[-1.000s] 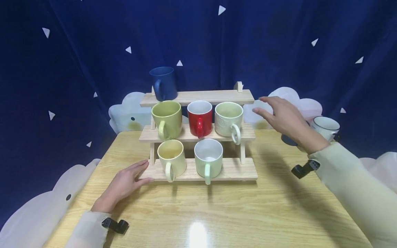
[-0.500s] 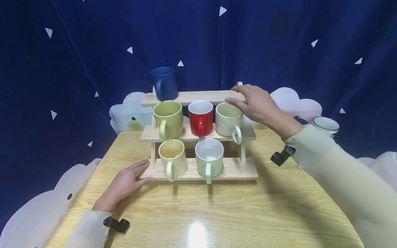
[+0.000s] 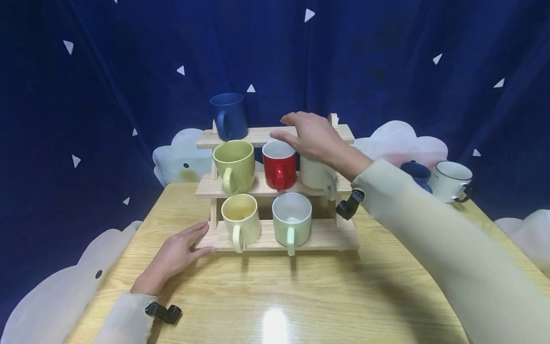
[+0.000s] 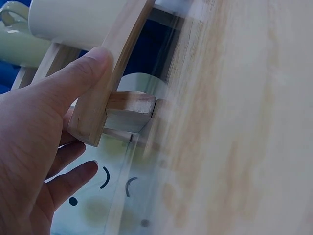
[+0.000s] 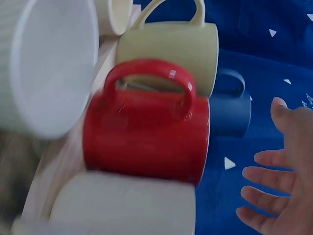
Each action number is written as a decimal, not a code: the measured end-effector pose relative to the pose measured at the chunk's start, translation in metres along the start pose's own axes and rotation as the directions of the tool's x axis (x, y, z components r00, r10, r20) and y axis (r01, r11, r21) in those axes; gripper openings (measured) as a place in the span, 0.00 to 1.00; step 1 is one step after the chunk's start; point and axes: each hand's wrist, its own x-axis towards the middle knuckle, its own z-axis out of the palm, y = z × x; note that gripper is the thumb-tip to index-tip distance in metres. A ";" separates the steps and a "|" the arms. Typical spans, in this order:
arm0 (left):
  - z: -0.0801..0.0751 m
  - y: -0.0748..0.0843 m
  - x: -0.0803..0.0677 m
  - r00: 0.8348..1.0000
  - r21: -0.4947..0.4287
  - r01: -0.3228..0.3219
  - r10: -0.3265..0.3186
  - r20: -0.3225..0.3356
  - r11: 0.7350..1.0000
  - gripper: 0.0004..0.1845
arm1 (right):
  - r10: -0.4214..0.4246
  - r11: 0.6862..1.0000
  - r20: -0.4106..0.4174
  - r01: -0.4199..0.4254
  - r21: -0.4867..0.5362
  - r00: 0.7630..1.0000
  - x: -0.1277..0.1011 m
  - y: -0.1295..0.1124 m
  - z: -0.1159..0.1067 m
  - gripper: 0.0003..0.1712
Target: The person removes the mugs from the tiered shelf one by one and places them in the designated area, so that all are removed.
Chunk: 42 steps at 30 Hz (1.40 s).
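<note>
the right hand (image 3: 315, 136), fingers spread and holding nothing, hovers over the red mug (image 3: 279, 165) mid middle shelf of the rack (image 3: 326, 234), whose front left corner the flat left hand (image 3: 180, 251) steadies; the reach seems underway, and closing round the mug likely comes next

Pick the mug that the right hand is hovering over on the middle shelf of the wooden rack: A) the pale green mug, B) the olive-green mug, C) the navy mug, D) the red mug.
D: the right hand, fingers spread and holding nothing, hangs just above the red mug in the middle of the wooden rack.
</note>
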 end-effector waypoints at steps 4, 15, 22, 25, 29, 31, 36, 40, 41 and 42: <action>0.000 0.001 -0.001 1.000 0.003 -0.004 0.004 -0.003 1.000 0.41 | 0.014 1.000 0.011 -0.014 0.027 1.000 0.013 -0.018 0.005 0.41; 0.001 0.002 -0.001 1.000 0.006 -0.016 0.016 -0.012 1.000 0.40 | 0.062 0.994 0.016 -0.063 0.089 0.998 0.038 -0.056 0.021 0.39; 0.002 0.002 -0.001 1.000 0.007 -0.022 0.022 -0.013 1.000 0.40 | 0.071 0.991 -0.015 -0.069 0.116 0.997 0.052 -0.073 0.034 0.37; 0.001 0.002 -0.002 1.000 0.011 -0.023 0.023 -0.020 1.000 0.40 | 0.099 0.989 -0.041 -0.094 0.111 0.994 0.058 -0.081 0.040 0.36; 0.000 0.003 -0.003 1.000 0.009 -0.022 0.022 -0.020 1.000 0.41 | 0.141 0.987 -0.081 -0.135 0.083 0.987 0.065 -0.090 0.045 0.34; 0.000 0.003 -0.003 1.000 0.007 -0.020 0.020 -0.020 1.000 0.40 | 0.156 0.986 -0.104 -0.149 0.073 0.982 0.068 -0.094 0.047 0.33; 0.001 0.002 -0.004 1.000 0.008 -0.014 0.014 -0.019 1.000 0.40 | 0.162 0.986 -0.154 -0.154 0.059 0.975 0.072 -0.102 0.052 0.29; 0.002 0.003 -0.004 1.000 0.003 -0.009 0.009 -0.006 1.000 0.40 | 0.154 0.988 -0.175 -0.147 0.055 0.972 0.073 -0.106 0.055 0.28; 0.002 0.003 -0.004 1.000 0.001 -0.007 0.007 -0.003 1.000 0.41 | 0.153 0.988 -0.180 -0.145 0.054 0.972 0.073 -0.106 0.056 0.29; 0.003 0.003 -0.005 1.000 0.001 -0.005 0.005 -0.002 1.000 0.41 | 0.151 0.988 -0.186 -0.144 0.053 0.971 0.073 -0.107 0.056 0.29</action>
